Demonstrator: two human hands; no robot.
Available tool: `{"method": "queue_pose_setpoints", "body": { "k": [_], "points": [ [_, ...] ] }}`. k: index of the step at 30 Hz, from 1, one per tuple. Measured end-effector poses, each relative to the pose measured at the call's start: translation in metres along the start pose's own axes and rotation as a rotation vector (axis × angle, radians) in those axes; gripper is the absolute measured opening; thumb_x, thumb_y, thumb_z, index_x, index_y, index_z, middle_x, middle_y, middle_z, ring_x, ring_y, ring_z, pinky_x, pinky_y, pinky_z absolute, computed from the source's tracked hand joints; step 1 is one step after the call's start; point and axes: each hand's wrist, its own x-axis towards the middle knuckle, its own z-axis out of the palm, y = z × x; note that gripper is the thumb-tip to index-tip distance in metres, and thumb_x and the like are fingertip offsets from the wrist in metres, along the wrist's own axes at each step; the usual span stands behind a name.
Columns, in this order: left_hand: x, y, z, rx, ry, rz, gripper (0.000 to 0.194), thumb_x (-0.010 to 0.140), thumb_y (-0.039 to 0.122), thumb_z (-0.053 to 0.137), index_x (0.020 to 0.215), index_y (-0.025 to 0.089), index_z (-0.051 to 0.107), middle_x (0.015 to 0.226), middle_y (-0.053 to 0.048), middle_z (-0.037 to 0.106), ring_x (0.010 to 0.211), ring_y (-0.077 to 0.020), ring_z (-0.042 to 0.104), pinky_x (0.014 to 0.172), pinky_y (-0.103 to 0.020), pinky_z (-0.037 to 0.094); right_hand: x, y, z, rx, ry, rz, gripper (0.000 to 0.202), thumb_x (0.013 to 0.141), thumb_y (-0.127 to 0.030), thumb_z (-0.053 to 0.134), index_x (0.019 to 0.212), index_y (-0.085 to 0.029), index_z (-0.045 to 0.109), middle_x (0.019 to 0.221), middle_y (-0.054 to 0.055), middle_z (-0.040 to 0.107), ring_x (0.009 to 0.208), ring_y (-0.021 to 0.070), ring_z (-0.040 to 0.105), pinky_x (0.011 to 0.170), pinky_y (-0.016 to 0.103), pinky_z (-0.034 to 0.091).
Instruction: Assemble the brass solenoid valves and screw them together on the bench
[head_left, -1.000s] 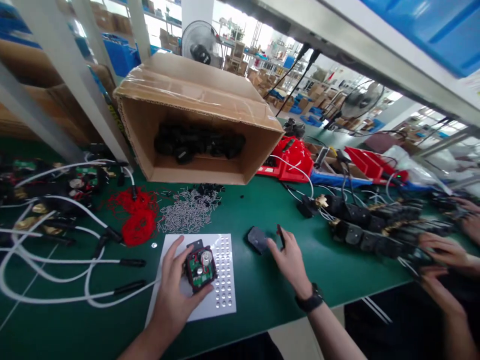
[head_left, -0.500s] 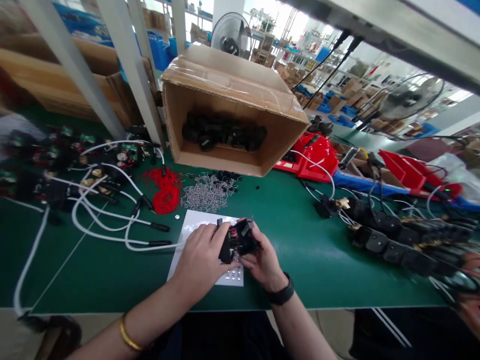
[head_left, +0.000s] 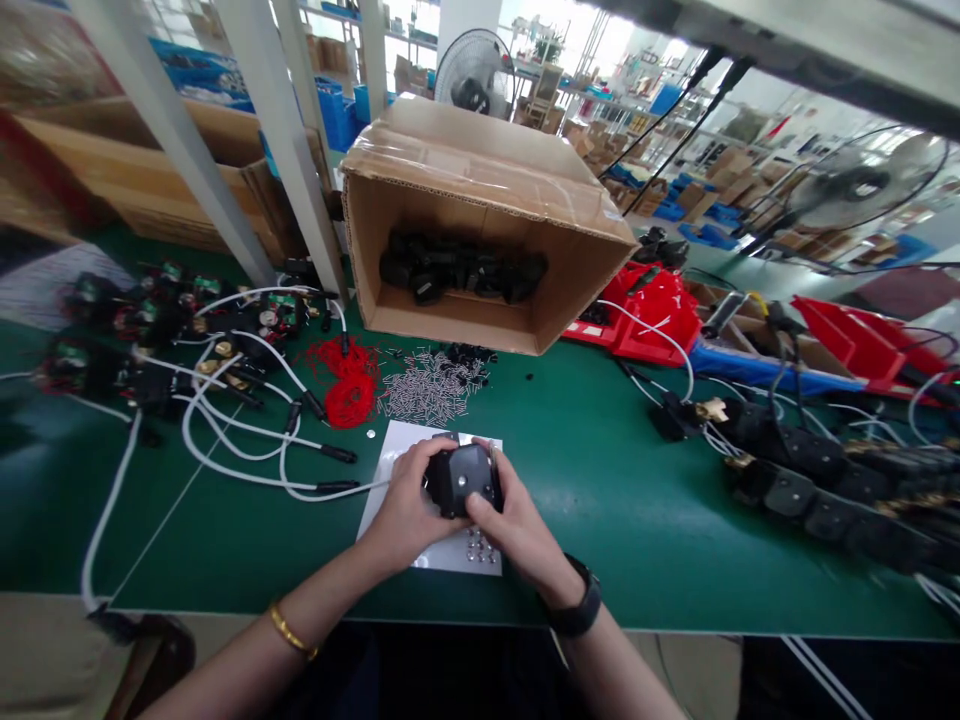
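Observation:
Between my two hands is a black plastic housing (head_left: 466,478), closed, with a small bright round spot on its upper face. My left hand (head_left: 409,500) wraps its left side. My right hand (head_left: 517,520) grips the right side, the thumb lying on the front face. Under the hands lies a white sheet (head_left: 382,470) bearing rows of small clear round pieces (head_left: 481,547). A white cable (head_left: 337,490) runs from the left up to the sheet; my left hand hides where it ends.
Behind the sheet are a pile of small screws or pins (head_left: 427,390) and red rings (head_left: 350,400). An open cardboard box (head_left: 487,190) holds black parts. Opened units with circuit boards (head_left: 82,365) and white cables lie left; finished-looking black housings (head_left: 795,490) line up right, near red bins (head_left: 652,320).
The black housing was open, with red wires showing inside; now its two halves are together and its outer face is turned up. My right thumb has moved onto the front. The view has shifted slightly.

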Motion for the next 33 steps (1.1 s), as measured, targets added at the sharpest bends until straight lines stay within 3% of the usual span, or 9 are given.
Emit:
{"method": "queue_pose_setpoints", "body": {
  "k": [5, 7, 14, 18, 20, 23, 26, 30, 33],
  "points": [
    [0.005, -0.014, -0.016, -0.398, -0.198, -0.056, 0.081, 0.058, 0.044, 0.077, 0.123, 0.021, 0.034, 0.122, -0.012, 0.047, 0.111, -0.0271, 0.049, 0.096, -0.04, 0.038, -0.001, 0.01, 0.008, 0.248, 0.076, 0.149, 0.045, 0.069, -0.04, 0.071, 0.103, -0.013, 0.059, 0.094, 0.006, 0.065, 0.084, 0.0193, 0.059, 0.074, 0.027, 0.047],
    [0.013, -0.013, -0.023, -0.494, -0.27, -0.069, 0.07, 0.069, 0.056, 0.064, 0.123, 0.019, 0.04, 0.118, -0.011, 0.053, 0.11, -0.0263, 0.051, 0.095, -0.039, 0.039, -0.002, 0.011, 0.012, 0.267, 0.109, 0.159, 0.046, 0.065, -0.037, 0.075, 0.102, -0.013, 0.06, 0.094, 0.006, 0.065, 0.083, 0.0183, 0.059, 0.072, 0.026, 0.046],
    [0.025, -0.002, -0.017, -0.387, -0.102, -0.207, 0.032, 0.085, 0.044, 0.049, 0.093, 0.016, 0.061, 0.094, -0.006, 0.063, 0.089, -0.0208, 0.058, 0.081, -0.034, 0.045, -0.002, 0.008, 0.014, 0.273, 0.136, 0.189, 0.043, 0.066, -0.036, 0.073, 0.101, -0.014, 0.06, 0.09, 0.005, 0.065, 0.077, 0.0176, 0.059, 0.064, 0.025, 0.048],
    [0.026, 0.004, -0.03, -0.48, -0.162, -0.067, 0.054, 0.082, 0.053, 0.051, 0.123, 0.018, 0.045, 0.116, -0.011, 0.057, 0.107, -0.0243, 0.053, 0.093, -0.038, 0.041, 0.003, 0.019, 0.003, 0.008, 0.121, -0.024, 0.043, 0.073, -0.025, 0.066, 0.114, -0.017, 0.053, 0.103, 0.006, 0.061, 0.087, 0.0178, 0.059, 0.074, 0.028, 0.05],
    [0.034, 0.007, -0.044, -0.489, -0.055, 0.019, 0.06, 0.084, 0.055, 0.044, 0.131, 0.019, 0.033, 0.126, -0.013, 0.05, 0.113, -0.0241, 0.05, 0.096, -0.039, 0.039, 0.008, 0.03, -0.005, -0.35, 0.168, -0.224, 0.042, 0.074, -0.014, 0.059, 0.116, -0.021, 0.054, 0.113, 0.009, 0.056, 0.091, 0.0181, 0.058, 0.076, 0.029, 0.051],
    [0.058, 0.005, -0.063, -0.123, 0.146, 0.009, 0.039, 0.089, 0.044, 0.038, 0.112, 0.015, 0.052, 0.112, -0.011, 0.058, 0.098, -0.02, 0.057, 0.086, -0.033, 0.045, 0.009, 0.045, -0.016, -0.95, 0.156, -0.48, 0.041, 0.081, -0.006, 0.046, 0.116, -0.025, 0.056, 0.116, 0.012, 0.054, 0.079, 0.0152, 0.06, 0.064, 0.026, 0.052],
    [0.087, -0.005, -0.067, 0.289, 0.025, 0.004, 0.024, 0.086, 0.03, 0.044, 0.091, 0.016, 0.062, 0.092, -0.006, 0.065, 0.082, -0.0167, 0.061, 0.075, -0.027, 0.047, -0.005, 0.05, -0.024, -1.261, 0.038, -0.668, 0.043, 0.085, -0.005, 0.041, 0.122, -0.024, 0.051, 0.111, 0.013, 0.057, 0.07, 0.0136, 0.061, 0.055, 0.022, 0.05],
    [0.117, -0.021, -0.052, 0.451, -0.14, 0.042, 0.012, 0.077, 0.017, 0.054, 0.077, 0.019, 0.066, 0.081, -0.002, 0.068, 0.076, -0.0163, 0.061, 0.071, -0.026, 0.046, -0.026, 0.045, -0.038, -1.157, -0.115, -0.753, 0.032, 0.089, -0.015, 0.042, 0.119, -0.018, 0.052, 0.111, 0.012, 0.059, 0.074, 0.0158, 0.063, 0.055, 0.024, 0.051],
    [0.132, -0.031, -0.037, 0.557, -0.233, 0.057, 0.006, 0.072, 0.017, 0.063, 0.077, 0.019, 0.066, 0.074, -0.001, 0.066, 0.073, -0.0164, 0.061, 0.07, -0.027, 0.046, -0.01, 0.037, -0.05, -0.853, 0.08, -0.542, 0.025, 0.093, -0.02, 0.035, 0.1, -0.017, 0.059, 0.092, 0.008, 0.066, 0.078, 0.0147, 0.063, 0.064, 0.024, 0.051]
  ]
}}
